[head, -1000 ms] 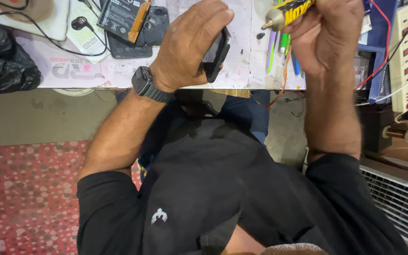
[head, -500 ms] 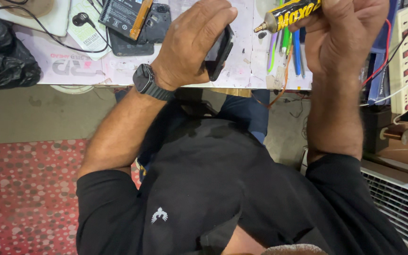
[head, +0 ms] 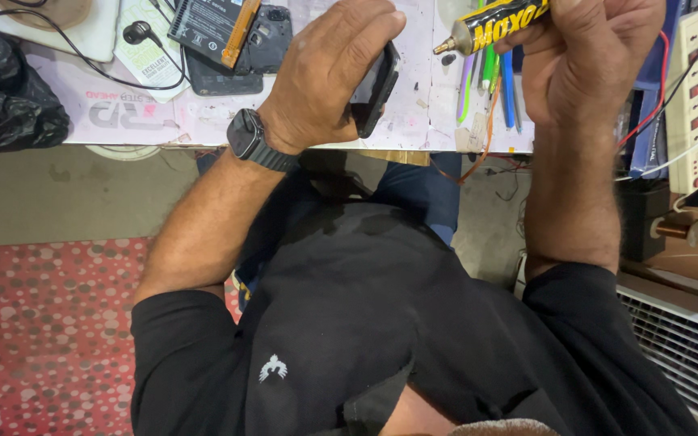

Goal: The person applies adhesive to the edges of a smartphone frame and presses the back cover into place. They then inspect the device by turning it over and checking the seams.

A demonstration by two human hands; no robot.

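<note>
Glossy glue tube [head: 501, 18], metal nozzle

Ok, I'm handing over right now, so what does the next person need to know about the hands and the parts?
Left hand: gripping the dark phone on edge above the table.
Right hand: holding the yellow-and-black glue tube, with its nozzle pointing toward the phone but apart from it.
On the table: battery and dark back cover at the far left, pens under the tube.
Done: phone and tube are both in hand.
Left: nozzle has not touched the phone. Whether any glue is on it cannot be seen.
</note>
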